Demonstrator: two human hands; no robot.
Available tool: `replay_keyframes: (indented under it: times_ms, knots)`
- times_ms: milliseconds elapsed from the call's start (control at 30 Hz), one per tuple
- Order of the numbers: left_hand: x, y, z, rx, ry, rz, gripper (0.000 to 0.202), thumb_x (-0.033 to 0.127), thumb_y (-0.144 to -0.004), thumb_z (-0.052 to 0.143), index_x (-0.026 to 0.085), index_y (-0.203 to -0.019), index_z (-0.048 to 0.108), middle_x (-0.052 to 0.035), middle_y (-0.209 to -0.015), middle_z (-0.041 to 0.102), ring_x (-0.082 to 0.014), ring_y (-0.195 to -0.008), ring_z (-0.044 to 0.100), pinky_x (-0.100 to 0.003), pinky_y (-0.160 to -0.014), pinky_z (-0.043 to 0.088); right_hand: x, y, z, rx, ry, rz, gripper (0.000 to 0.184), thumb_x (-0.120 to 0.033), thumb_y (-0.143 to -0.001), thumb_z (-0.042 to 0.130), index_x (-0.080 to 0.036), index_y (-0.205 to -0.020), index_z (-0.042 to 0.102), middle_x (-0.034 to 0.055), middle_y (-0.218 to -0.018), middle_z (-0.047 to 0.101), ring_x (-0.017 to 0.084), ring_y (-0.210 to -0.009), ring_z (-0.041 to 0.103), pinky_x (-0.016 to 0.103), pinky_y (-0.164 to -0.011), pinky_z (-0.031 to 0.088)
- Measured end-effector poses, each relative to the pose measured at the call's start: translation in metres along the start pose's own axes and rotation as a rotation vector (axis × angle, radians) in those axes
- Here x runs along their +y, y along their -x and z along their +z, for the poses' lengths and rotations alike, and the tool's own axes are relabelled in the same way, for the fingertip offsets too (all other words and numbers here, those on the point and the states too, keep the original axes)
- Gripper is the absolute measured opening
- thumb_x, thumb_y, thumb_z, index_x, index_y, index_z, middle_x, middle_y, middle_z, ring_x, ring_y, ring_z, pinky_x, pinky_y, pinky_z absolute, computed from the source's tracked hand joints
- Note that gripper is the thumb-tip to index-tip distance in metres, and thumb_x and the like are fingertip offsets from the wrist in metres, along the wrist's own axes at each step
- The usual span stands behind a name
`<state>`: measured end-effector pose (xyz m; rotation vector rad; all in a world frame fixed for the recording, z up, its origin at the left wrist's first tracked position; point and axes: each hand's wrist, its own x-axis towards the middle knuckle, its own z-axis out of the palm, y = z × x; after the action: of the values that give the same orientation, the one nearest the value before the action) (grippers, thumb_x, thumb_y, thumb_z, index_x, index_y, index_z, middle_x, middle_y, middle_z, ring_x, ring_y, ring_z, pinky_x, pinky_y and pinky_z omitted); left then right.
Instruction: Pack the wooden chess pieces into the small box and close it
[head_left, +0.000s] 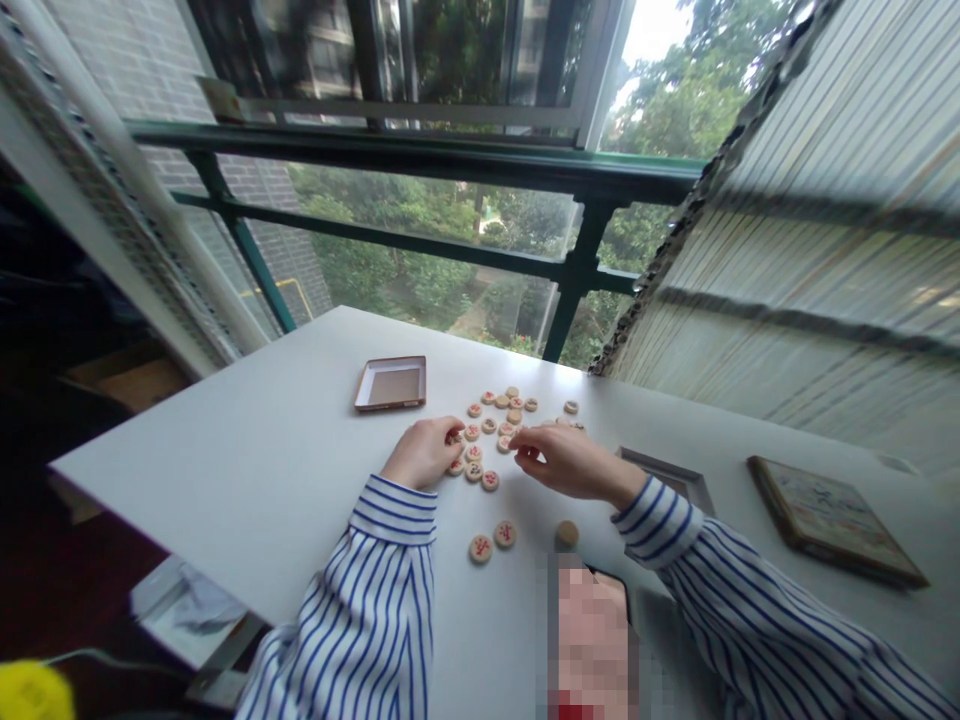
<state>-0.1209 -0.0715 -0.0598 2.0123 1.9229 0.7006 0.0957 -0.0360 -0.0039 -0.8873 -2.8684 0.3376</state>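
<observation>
Round wooden Chinese chess pieces [473, 454] with red or dark characters lie in a loose group on the white table [225, 440]. My left hand [422, 453] is at the group's left edge, its fingers curled over a piece that they partly cover. From the right, my right hand [568, 461] reaches in with bent fingers, the fingertips next to a red-marked piece [504, 444]; whether they grip anything is hidden. Nearer to me lie two red-marked pieces [493, 541] side by side and a blank-faced piece [568, 533].
A shallow open box lid [390, 384] lies at the back left. Another tray [679, 472] is partly behind my right wrist, and a flat decorated box [836, 520] lies at the right. A phone-like object [616, 585], mostly blurred out, is at the front. Green railing [420, 235] runs behind the table.
</observation>
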Motion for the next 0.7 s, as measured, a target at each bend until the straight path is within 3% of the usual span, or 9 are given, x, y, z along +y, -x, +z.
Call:
replay_keyframes:
  times_ms: [167,333,700]
  knots:
    - [0.003,-0.001,-0.001,0.1,-0.008,0.031,0.03,0.029,-0.074,0.051,0.02,-0.102,0.059,-0.0049,-0.086,0.066,-0.0179,-0.078,0.061,-0.027,-0.07,0.045,0.003,0.002,0.001,0.015,0.001,0.012,0.022,-0.023,-0.081,0.044,-0.019,-0.094,0.061,0.004,-0.081,0.065,0.013,-0.071,0.056,0.024,-0.064,0.037]
    - [0.01,-0.003,0.0,0.247,0.132,0.148,0.028,0.023,-0.073,0.054,0.016,-0.099,0.057,-0.0051,-0.088,0.063,-0.016,-0.078,0.059,-0.029,-0.074,0.047,0.007,0.009,0.0,0.051,-0.047,0.023,0.021,-0.023,-0.081,0.045,-0.018,-0.094,0.061,0.0048,-0.08,0.064,0.014,-0.072,0.056,0.024,-0.064,0.039]
    - [0.034,0.0,0.008,0.23,0.52,0.278,0.027,0.026,-0.075,0.057,0.014,-0.098,0.06,-0.006,-0.093,0.058,-0.0126,-0.078,0.059,-0.025,-0.072,0.053,0.014,0.045,-0.014,0.17,-0.14,0.07,0.022,-0.023,-0.081,0.046,-0.019,-0.096,0.061,0.0054,-0.081,0.063,0.014,-0.071,0.056,0.025,-0.063,0.041]
